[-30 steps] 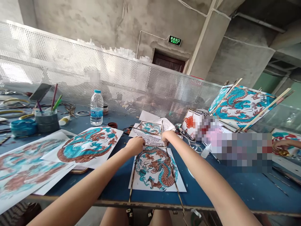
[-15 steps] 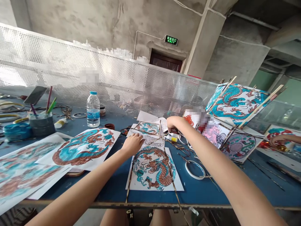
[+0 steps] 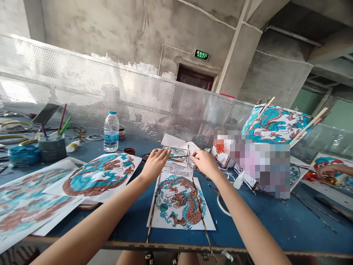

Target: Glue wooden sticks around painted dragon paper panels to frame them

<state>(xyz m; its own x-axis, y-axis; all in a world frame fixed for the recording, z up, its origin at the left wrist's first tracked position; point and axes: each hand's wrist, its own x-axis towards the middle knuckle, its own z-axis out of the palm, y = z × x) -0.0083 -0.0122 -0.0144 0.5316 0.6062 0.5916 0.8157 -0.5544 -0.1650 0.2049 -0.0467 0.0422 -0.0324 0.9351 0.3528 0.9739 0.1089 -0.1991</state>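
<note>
A small sheet with a painted dragon (image 3: 180, 200) lies on the blue table (image 3: 275, 224) straight ahead, with two thin bamboo sticks (image 3: 153, 206) laid along its left and right sides. My left hand (image 3: 156, 162) and my right hand (image 3: 203, 162) reach past its far edge and pinch the two ends of another thin stick (image 3: 179, 156), held crosswise. Under that stick lie smaller dragon pictures (image 3: 176, 154).
Larger dragon prints (image 3: 99, 173) lie to the left. A water bottle (image 3: 111, 131), a cup of brushes (image 3: 52, 145) and a blue tub (image 3: 23, 154) stand beyond. Framed dragon kites (image 3: 278, 125) lean at the right. A tape ring (image 3: 220, 204) and glue bottle (image 3: 239, 180) lie nearby. Another person's hand (image 3: 328, 171) shows far right.
My right hand came back from the clutter at the right to the far edge of the sheet. Both hands now hold a thin stick crosswise between them.
</note>
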